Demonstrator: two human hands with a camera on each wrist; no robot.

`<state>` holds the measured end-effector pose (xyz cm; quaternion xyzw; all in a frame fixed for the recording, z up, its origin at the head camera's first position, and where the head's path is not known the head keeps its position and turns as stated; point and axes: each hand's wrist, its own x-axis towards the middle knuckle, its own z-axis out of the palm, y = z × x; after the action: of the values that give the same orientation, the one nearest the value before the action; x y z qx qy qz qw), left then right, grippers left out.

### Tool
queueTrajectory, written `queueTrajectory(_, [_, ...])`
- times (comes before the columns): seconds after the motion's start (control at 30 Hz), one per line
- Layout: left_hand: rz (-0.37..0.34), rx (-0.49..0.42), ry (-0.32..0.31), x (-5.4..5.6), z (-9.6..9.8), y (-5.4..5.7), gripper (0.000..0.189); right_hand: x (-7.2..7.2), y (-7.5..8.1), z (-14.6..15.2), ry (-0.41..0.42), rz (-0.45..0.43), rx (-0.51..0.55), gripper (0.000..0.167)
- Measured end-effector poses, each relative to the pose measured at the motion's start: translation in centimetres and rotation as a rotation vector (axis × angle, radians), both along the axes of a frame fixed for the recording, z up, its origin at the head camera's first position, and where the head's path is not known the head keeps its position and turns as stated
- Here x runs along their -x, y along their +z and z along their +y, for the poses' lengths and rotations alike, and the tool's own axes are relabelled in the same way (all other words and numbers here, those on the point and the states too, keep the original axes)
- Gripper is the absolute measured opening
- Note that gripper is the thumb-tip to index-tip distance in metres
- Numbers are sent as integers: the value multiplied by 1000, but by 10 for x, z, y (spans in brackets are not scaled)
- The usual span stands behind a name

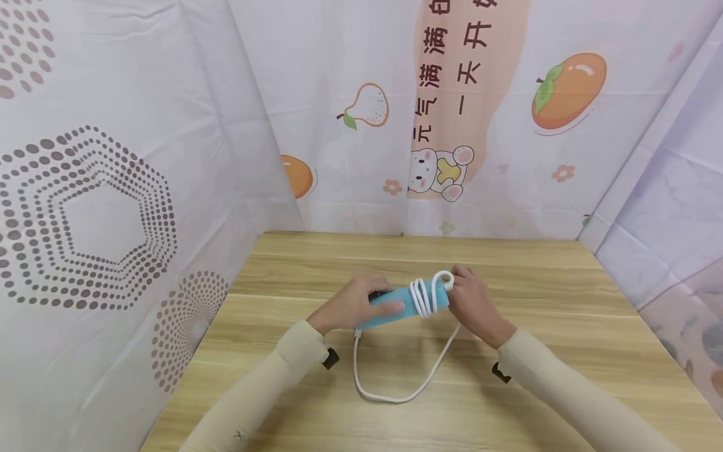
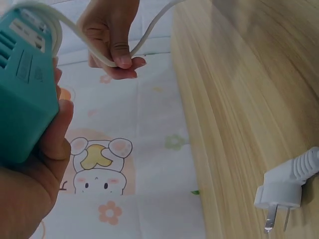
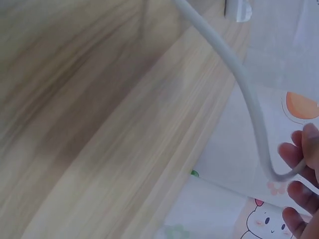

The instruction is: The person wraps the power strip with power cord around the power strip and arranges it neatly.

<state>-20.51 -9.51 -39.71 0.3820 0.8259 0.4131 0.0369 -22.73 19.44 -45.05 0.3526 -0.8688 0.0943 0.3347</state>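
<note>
Two cream cloth sleeves (image 1: 582, 395) come in from the near side; past them, a thin round white cord (image 1: 390, 400) makes a big loose loop low over the wooden table with light brown stripes (image 1: 565, 295); the left wrist view shows a white plastic plug with metal pins (image 2: 281, 194), and I cannot tell if it touches the wood.

A bit farther off is the long blue plastic power strip (image 1: 402, 294), up above the middle of the table and a little tilted; the left hand (image 1: 354, 304) grips it by one end, thumb on top; a few turns of cord sit round its other end, close together.

The right hand (image 1: 474, 304) is just beside that wrapped end; it pinches the cord between thumb and finger.

The job looks like winding; to do it well, I would hold the strip still, pull the cord snug but not hard, and lay each new turn flat next to the last; it would help to keep the plug out of the loop so it does not tangle.

Farthest back hangs a white cloth with fruit and a bear on it (image 1: 316, 63).
</note>
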Motion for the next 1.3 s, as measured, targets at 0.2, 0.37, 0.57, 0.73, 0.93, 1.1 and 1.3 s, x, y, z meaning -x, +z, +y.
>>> queueTrajectory(0.2, [30, 95, -119, 0, 1, -3, 30, 3, 0, 7, 61, -55, -38, 25])
queueTrajectory(0.37, [69, 176, -201, -2, 5, -5, 38, 8, 0, 10, 40, -47, -65, 21])
queueTrajectory(0.57, [69, 264, -251, -6, 7, -10, 42, 14, 3, 15, 35, -26, -44, 12])
queueTrajectory(0.73, [177, 420, -194, -10, 14, -16, 49, 12, 7, 15, 42, -19, -47, 13])
queueTrajectory(0.93, [210, 544, -57, -12, 19, -24, 50, 10, 12, 10, 31, -13, -56, 15])
queueTrajectory(1.1, [166, 545, 29, -12, 19, -35, 52, 2, 13, 6, 64, 12, -67, 14])
queueTrajectory(1.3, [29, 503, 177, -13, 19, -40, 50, -4, 13, -2, 122, 40, -44, 14])
